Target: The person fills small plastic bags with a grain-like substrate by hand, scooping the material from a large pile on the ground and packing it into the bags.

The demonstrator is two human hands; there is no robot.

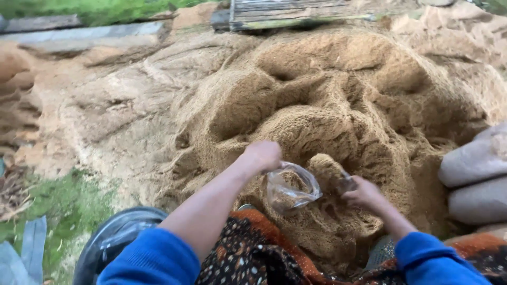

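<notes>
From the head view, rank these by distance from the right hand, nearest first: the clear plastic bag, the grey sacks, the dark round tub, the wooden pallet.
1. Clear plastic bag: just left of the right hand, held up by the left hand.
2. Grey sacks: stacked at the right edge.
3. Dark round tub: lower left, beyond the left arm.
4. Wooden pallet: top, behind the sawdust heap.

Bare ground [105,105] carrying big sawdust heap [338,105], filled sacks [475,179] alongside

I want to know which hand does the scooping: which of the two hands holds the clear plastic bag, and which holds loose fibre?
The left hand grips the clear plastic bag by its rim. The right hand holds a clump of brown fibre beside the bag's mouth.
</notes>
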